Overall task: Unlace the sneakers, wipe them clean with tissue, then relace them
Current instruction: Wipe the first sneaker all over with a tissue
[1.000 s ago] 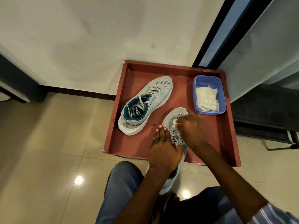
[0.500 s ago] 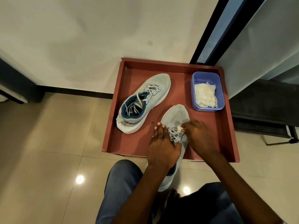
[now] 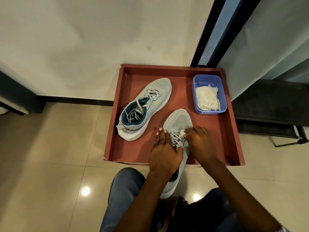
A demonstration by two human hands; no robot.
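Floor (image 3: 50, 156): beige glossy tiles with two bright light reflections near the person's knees.
Wall (image 3: 83, 39): off-white, running along the far side, with a dark skirting strip at its base.
Tray (image 3: 117, 114): reddish-brown, square, raised rim; it sits on the floor against the wall, right of centre.
Far sneaker (image 3: 145, 108): grey mesh upper, teal lining, white sole; it lies in the left half of the tray, toe pointing far-right, laces loosened and partly dropped into the opening. No hand touches it.
Near sneaker (image 3: 179, 119): same grey model; toe inside the tray, heel projecting over the tray's near rim toward the person. Laces are threaded across the tongue.
Left hand (image 3: 164, 153): laid over the near sneaker's left side and collar, fingers extended toward the toe, steadying the shoe; the thumb lies by the laces.
Right hand (image 3: 199, 141): on the right side of the near sneaker, fingers curled, pinching a tissue wad against the upper just right of the laces.
Blue container (image 3: 195, 97): rectangular plastic tub in the tray's far-right corner, well apart from both sneakers.
Spare tissues (image 3: 207, 97): crumpled white pile inside the blue container.
Tissue wad (image 3: 183, 132): small, white, showing only at the right fingertips, touching the near sneaker.
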